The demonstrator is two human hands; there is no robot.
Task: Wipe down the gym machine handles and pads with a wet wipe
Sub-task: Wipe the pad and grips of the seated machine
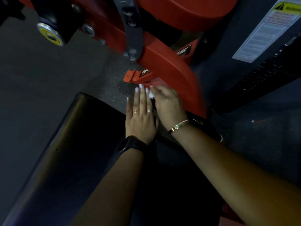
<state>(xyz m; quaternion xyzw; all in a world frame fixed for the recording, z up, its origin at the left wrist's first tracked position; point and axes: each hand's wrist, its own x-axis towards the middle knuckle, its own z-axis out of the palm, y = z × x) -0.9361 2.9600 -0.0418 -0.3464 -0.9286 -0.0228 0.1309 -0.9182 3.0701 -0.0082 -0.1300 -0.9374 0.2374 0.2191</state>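
Left hand (140,116): palm down, fingers straight and close together, pointing far; forearm bare, reaching in from near.
Right hand (168,106): just right of the left, motion-blurred, fingers curled, pinching a small white wipe (151,95); forearm bare.

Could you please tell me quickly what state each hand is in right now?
Left hand: open, fingers straight, holding nothing.
Right hand: blurred, fingers curled on a small crumpled white wet wipe.
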